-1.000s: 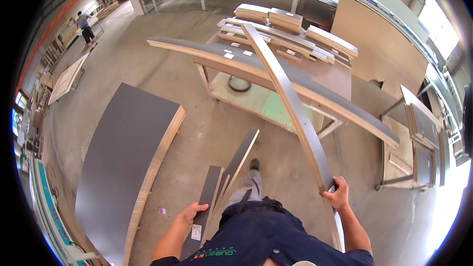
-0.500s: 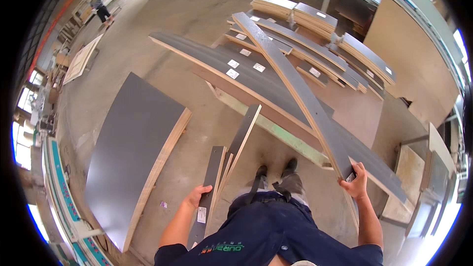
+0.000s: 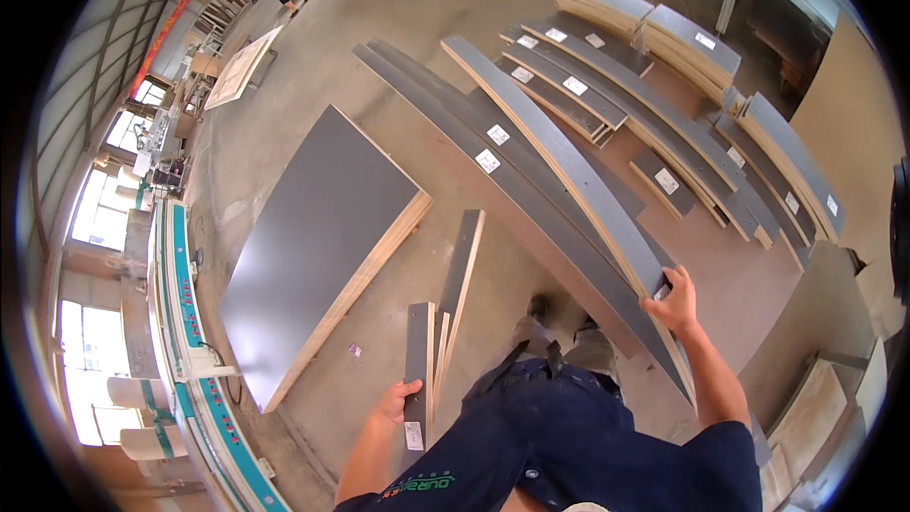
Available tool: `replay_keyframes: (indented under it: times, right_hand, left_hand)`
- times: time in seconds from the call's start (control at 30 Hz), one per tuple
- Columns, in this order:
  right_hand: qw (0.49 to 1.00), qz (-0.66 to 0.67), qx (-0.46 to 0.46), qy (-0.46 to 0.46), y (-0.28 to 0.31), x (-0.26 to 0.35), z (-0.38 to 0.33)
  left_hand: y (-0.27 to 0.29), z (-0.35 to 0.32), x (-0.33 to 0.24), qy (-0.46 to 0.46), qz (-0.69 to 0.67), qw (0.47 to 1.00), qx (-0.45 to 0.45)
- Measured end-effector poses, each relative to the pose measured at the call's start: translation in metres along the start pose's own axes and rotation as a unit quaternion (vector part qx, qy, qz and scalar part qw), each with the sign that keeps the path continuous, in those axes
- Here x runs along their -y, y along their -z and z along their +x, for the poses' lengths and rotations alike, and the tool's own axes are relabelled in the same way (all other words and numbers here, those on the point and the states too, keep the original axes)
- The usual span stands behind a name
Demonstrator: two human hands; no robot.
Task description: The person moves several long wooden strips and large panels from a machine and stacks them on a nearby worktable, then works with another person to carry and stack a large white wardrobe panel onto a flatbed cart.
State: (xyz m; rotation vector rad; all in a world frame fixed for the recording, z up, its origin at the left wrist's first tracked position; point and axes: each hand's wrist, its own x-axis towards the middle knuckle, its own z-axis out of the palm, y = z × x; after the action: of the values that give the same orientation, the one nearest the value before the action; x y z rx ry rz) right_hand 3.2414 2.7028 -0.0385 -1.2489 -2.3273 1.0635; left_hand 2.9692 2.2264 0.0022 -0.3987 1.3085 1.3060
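- Left hand pinching short, narrow, dark-grey wooden strips, clear of the brown-topped table's near edge.
- Right hand gripping long, narrow, dark-grey wooden board towards its near end.
- Board slants above that edge; contact with dark-grey panels below hard to judge.

Boards are dark grey with tan edges; labels are white, the tabletop pinkish-brown, the shirt navy blue.

left hand gripping, low, right hand gripping, farther forward
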Motion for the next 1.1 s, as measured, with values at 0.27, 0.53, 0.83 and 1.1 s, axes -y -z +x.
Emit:
replay_keyframes:
  times: [0.27,0.53,0.83,1.1]
  right_hand:
    - [0.999,-0.025,-0.003,0.03,0.0,-0.002,0.042]
    - [0.999,-0.042,-0.001,0.017,0.044,-0.002,0.06]
    - [0.995,-0.085,-0.041,0.027,0.074,-0.013,0.044]
    - [0.998,-0.05,-0.032,0.023,0.035,-0.034,0.031]
  left_hand:
    - [0.017,0.034,-0.011,-0.011,-0.054,0.995,-0.085]
    - [0.012,0.068,-0.064,0.001,-0.083,0.995,-0.055]
    - [0.001,0.096,-0.093,0.02,-0.04,0.997,-0.056]
    - [-0.024,0.079,-0.092,-0.005,-0.03,0.999,-0.024]
